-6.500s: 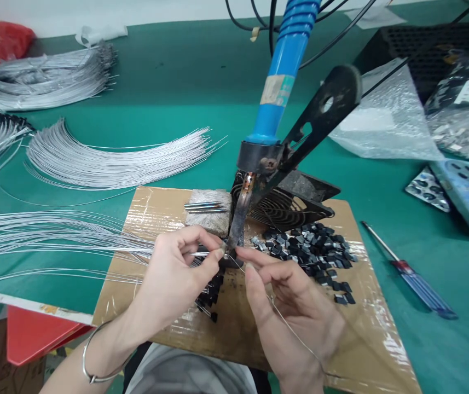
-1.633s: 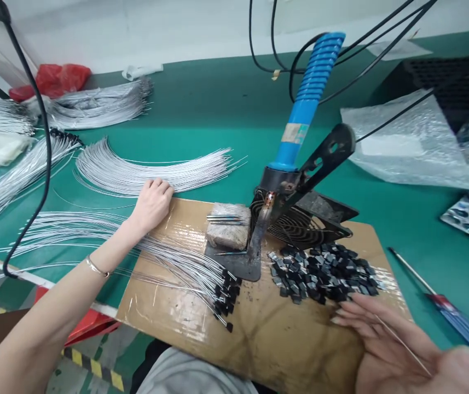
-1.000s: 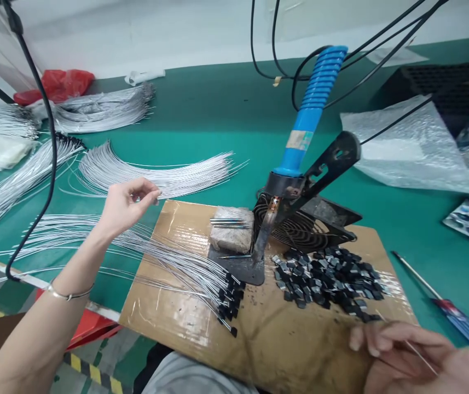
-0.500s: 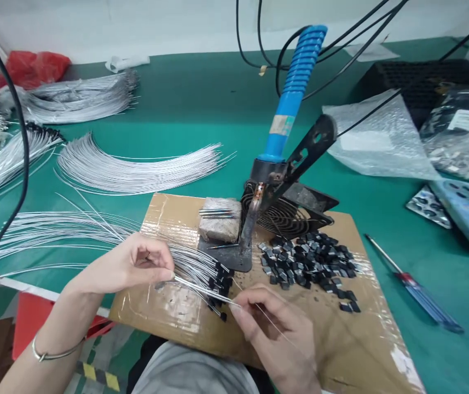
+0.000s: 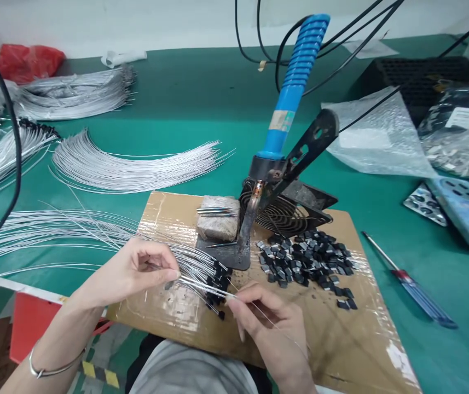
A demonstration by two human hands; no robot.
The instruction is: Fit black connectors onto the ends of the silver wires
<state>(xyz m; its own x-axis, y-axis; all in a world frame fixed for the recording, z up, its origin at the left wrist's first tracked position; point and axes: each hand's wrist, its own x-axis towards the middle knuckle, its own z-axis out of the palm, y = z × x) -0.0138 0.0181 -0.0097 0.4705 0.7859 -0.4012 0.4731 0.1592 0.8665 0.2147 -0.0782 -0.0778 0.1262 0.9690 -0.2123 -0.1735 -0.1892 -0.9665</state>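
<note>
My left hand (image 5: 146,269) pinches a white wire (image 5: 206,286) between thumb and forefinger. At the wire's other end, the thumb and fingertips of my right hand (image 5: 273,331) close on it. A thin, hair-like strand (image 5: 267,316) also runs across my right hand; it looks like solder wire. Beneath the held wire lies a bunch of white wires (image 5: 193,257) tipped with black connectors (image 5: 220,276). Just beyond my hands, a blue-handled soldering iron (image 5: 295,82) stands tip down in a black bracket, beside a tan block (image 5: 218,221) bearing several thin metal pieces.
A pile of small black connector pieces (image 5: 304,260) lies on the cardboard (image 5: 328,339), near a black fan (image 5: 291,210). On the green table (image 5: 201,131) are more wire bundles (image 5: 135,164) at left, and a screwdriver (image 5: 410,282), phone (image 5: 466,210) and plastic bags (image 5: 376,137) at right.
My right hand has shifted slightly left and my left hand slightly right, bringing them a little closer together. Both keep their pinch on the wire. The view has also moved slightly.
</note>
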